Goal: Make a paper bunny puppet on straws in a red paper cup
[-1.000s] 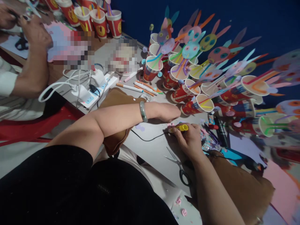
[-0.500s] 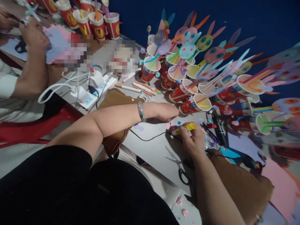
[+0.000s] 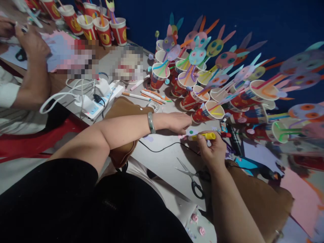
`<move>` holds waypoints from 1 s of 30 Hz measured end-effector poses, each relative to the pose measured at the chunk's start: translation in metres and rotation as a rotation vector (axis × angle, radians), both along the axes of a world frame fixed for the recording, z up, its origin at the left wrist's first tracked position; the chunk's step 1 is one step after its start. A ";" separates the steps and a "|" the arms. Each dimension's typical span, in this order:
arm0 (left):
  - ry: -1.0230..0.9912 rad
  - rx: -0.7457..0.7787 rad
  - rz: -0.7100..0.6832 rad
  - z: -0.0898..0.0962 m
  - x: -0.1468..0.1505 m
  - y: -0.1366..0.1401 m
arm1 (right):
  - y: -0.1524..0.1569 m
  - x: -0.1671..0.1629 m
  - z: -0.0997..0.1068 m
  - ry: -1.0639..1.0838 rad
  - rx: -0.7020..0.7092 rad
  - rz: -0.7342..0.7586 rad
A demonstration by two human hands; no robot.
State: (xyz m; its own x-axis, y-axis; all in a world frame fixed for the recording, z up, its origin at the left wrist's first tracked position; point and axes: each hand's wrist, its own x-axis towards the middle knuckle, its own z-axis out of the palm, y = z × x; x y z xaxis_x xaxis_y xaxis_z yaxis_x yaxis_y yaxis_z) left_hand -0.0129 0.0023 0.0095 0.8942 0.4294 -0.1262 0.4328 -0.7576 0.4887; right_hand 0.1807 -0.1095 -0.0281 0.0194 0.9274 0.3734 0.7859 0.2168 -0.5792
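Observation:
My right hand point(image 3: 214, 148) grips a yellow marker point(image 3: 209, 136) between thumb and fingers, its tip end pointing left. Under that end lies a small pale pink paper piece point(image 3: 182, 137), and a green dot point(image 3: 191, 132) shows just above. Across from it, my left hand point(image 3: 180, 123) has its fingers curled down to the tabletop beside the paper. What those fingertips press or pinch is hidden. Open-bladed scissors point(image 3: 191, 175) with black handles lie below my right hand. A black cord point(image 3: 163, 149) runs past both hands.
Paper cups point(image 3: 207, 112) with paper rabbit faces on straws crowd the back right. A power strip point(image 3: 106, 101) with white cables, several markers point(image 3: 145, 96) and a brown cloth point(image 3: 125, 109) are at the left. A co-worker's arm point(image 3: 35, 74) is at far left.
The yellow marker shows more of its length now, and my right hand has shifted slightly right and down. My left hand stays nearly in place. The whole view has drifted a little.

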 end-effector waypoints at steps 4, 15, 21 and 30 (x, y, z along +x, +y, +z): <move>0.000 0.013 0.019 -0.007 0.006 -0.004 | 0.001 -0.003 -0.004 -0.125 0.014 0.091; 0.020 0.046 0.035 -0.010 0.009 -0.005 | 0.005 -0.004 -0.003 -0.188 -0.044 0.185; 0.025 0.066 0.028 -0.007 0.007 -0.007 | 0.003 0.003 -0.005 -0.147 0.043 0.003; -0.051 -0.088 0.114 -0.005 0.012 -0.005 | 0.002 0.002 -0.009 -0.102 0.034 -0.018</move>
State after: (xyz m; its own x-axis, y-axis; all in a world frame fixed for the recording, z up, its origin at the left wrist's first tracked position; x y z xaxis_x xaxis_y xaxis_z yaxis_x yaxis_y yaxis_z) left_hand -0.0006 -0.0025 0.0049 0.8463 0.5182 -0.1233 0.4865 -0.6578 0.5750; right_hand 0.1831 -0.1077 -0.0375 -0.0043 0.9140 0.4058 0.8444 0.2207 -0.4881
